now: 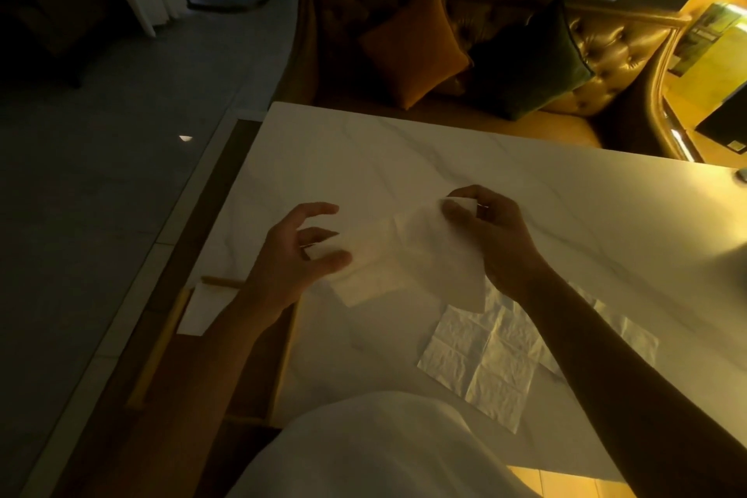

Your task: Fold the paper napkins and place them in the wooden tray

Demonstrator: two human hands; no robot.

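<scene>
A white paper napkin (pixel 408 255) is held up over the marble table (pixel 404 158), stretched between both hands. My right hand (pixel 491 234) pinches its far right corner. My left hand (pixel 295 255) grips its left edge between thumb and fingers. Unfolded creased napkins (pixel 485 360) lie flat on the table near me, partly under my right forearm. The wooden tray (pixel 161 340) sits at the table's left edge, below my left forearm, with a folded white napkin (pixel 202 307) in its far end.
A tufted sofa (pixel 606 53) with an orange cushion (pixel 412 44) and a dark green cushion (pixel 529 65) stands beyond the table's far edge. The floor (pixel 101 174) drops away to the left. The room is dim.
</scene>
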